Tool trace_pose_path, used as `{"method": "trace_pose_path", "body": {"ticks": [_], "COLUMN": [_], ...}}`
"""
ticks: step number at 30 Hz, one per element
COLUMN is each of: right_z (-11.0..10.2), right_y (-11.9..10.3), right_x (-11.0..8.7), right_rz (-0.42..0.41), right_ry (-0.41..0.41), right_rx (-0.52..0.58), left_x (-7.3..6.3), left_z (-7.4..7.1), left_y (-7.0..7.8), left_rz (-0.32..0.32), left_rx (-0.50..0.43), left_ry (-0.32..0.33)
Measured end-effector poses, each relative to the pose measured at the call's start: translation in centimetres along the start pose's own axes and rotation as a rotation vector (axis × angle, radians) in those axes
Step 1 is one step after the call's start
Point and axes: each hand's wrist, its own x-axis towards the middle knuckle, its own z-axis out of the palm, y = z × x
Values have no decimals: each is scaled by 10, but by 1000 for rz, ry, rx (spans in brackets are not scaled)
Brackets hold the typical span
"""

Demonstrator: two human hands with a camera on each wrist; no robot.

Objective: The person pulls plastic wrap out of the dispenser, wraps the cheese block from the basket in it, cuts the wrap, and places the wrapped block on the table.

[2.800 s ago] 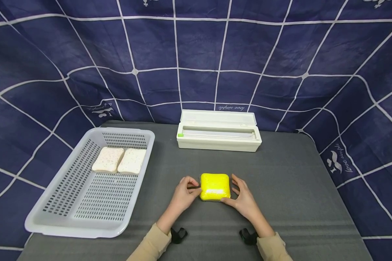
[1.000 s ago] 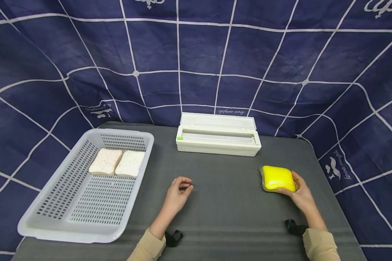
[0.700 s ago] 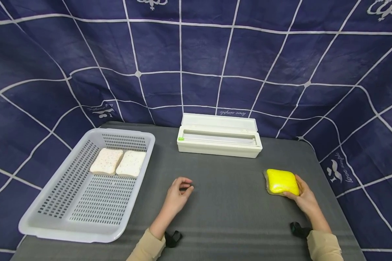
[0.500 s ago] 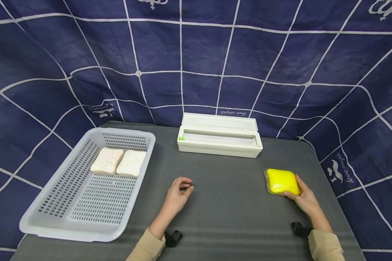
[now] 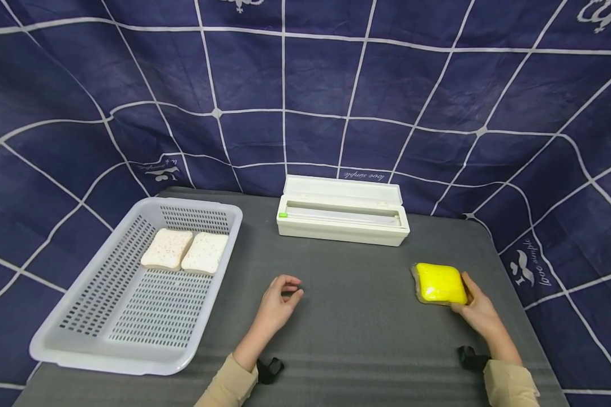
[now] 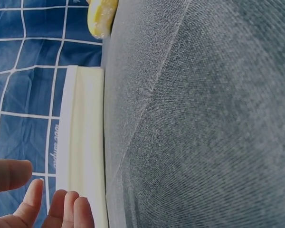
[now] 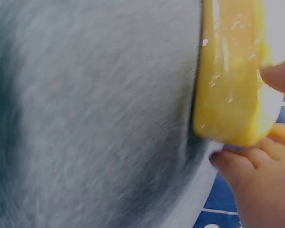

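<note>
A yellow bread-slice-shaped piece [image 5: 440, 284] in clear film lies on the right of the table, its film edge showing on the left side. My right hand [image 5: 481, 315] is at its right end, the thumb just off the near corner and a finger at the far side. In the right wrist view the yellow piece [image 7: 230, 71] looks glossy and a fingertip [image 7: 279, 77] is close against it; contact is unclear. My left hand [image 5: 277, 302] hovers near the middle of the table, fingers loosely bent, holding nothing; the left wrist view shows its fingers [image 6: 78, 211] apart from the thumb.
A white cling film dispenser [image 5: 343, 229] with raised lid and green slider stands at the back. At left, a grey perforated basket [image 5: 203, 330] holds two pale slices, a speckled slice [image 5: 167, 249] and another slice [image 5: 205, 252]. Blue checked cloth [image 5: 315, 73] surrounds the grey table [image 5: 356, 345].
The right hand carried the wrapped yellow piece from the middle to the right side and set it down; its thumb has just slid off the top. The left hand drew slightly back, then stayed.
</note>
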Motion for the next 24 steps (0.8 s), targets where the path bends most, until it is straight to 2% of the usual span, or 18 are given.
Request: {"method": "trace_pose_path", "body": {"ticks": [3,7,10,13,16,20,24], "right_z": [3,13,24,38,53,69,81], "right_y": [-7,-25,-41,-56,-71,-88,-102], "right_x": [-3,-8,-9,-7,-5,1,8], "right_rz": [-11,-50,-138,-217,-271,-334,-385], "right_ry": [77,238,353,425,433,398,399], "right_rx": [-27,-13,16,24,47,72,89], "left_x": [2,5,8,12,17,25,34], "left_z": [0,0,-1,0,1,2,3], "left_y": [2,6,10,15,19,27,31], "left_rz": [-7,1,7,9,22,50,84], "left_rx": [-1,-2,-6,-12,-9,5,46], "left_ry": [-2,-7,-10,-12,-10,2,9]}}
